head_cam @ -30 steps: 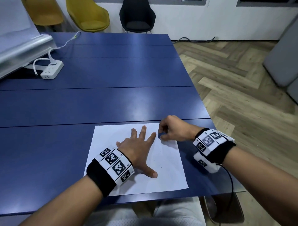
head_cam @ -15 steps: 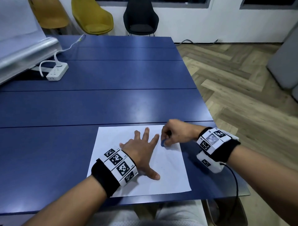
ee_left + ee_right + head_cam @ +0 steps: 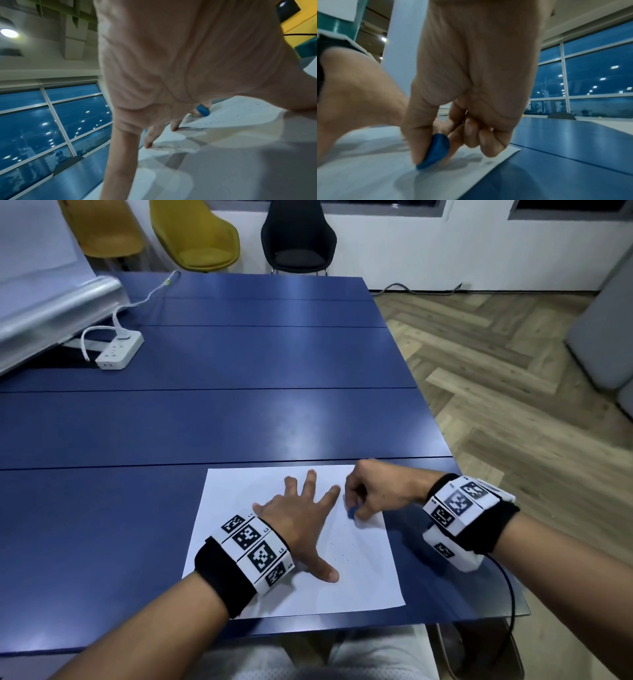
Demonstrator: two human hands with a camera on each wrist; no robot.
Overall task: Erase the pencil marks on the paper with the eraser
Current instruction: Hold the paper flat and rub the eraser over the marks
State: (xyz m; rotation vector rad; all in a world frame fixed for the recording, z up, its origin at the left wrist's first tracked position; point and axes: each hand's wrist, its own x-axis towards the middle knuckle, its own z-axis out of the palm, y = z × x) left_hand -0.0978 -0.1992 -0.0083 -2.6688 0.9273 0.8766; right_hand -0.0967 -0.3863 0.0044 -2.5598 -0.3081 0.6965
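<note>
The right hand (image 3: 380, 491) has slid the eraser (image 3: 351, 511) nearer along the paper (image 3: 359, 577).

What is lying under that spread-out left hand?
The white paper lies under the left hand, itself flat on the blue table. Any pencil marks beneath the palm are covered, so I cannot tell.

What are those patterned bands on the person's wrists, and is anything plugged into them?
Each forearm is bare, with no sleeve. The left wrist band and right wrist band are black straps carrying white blocks printed with black-and-white square code markers. A black cable hangs from the right one, past the table edge. No rings or gloves show on the hands.
</note>
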